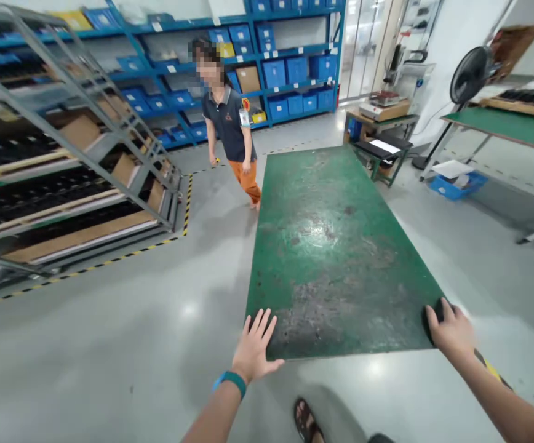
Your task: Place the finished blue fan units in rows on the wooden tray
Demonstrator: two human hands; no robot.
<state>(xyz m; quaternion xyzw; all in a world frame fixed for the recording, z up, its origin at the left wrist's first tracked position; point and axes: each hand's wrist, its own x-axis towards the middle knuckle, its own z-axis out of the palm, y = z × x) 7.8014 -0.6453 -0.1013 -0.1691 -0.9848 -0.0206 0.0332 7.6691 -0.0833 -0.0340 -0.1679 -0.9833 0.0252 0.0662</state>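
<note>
My left hand [254, 349] lies with fingers spread on the near left corner of a long green table [322, 203], thumb stretched along the front edge. A teal band [234, 381] circles that wrist. At the near right corner, my right hand [451, 329] is curled around a small black object [428, 323], largely covered by the fingers; its kind cannot be made out. The tabletop is worn, with grey scuffs toward my end.
A person [227, 111] in a dark shirt stands left of the table's far end. Metal racks [123, 138] line the left, blue shelving [253, 58] the back. On the right are a black fan [472, 75], another green table [511, 126] and a blue bin [458, 184].
</note>
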